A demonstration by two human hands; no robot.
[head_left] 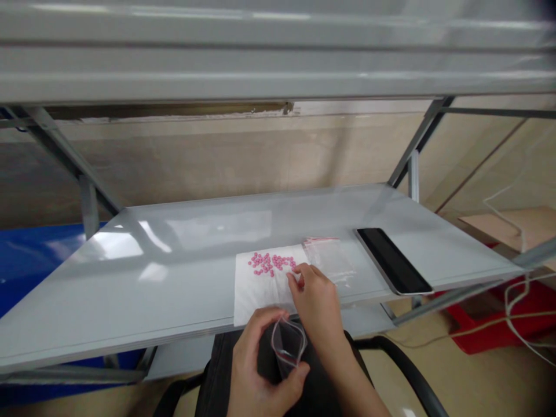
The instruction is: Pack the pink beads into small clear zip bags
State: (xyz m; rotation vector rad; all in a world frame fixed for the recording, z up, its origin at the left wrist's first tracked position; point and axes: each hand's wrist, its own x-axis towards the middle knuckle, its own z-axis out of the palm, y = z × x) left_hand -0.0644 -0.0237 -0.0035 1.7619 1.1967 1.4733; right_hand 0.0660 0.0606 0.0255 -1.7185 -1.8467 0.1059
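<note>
A pale grey shelf (pixel 174 289) on a metal rack carries a white paper sheet (pixel 260 286) with small round pink pills (pixel 269 264) clustered on it, just ahead of the right hand (pixel 315 301). That hand's fingertips (pixel 299 271) are drawn together at the sheet's right edge, holding nothing visible. Below the shelf's front edge, the left hand (pixel 258 365) curls around a small clear zip bag (pixel 287 346), its mouth held open. Just right of the fingertips lies a stack of clear bags (pixel 329 259), and a black tablet (pixel 393 260) lies beyond it.

Glare streaks the glossy shelf (pixel 186 289); the near upper bar (pixel 278 58) is blurred.
</note>
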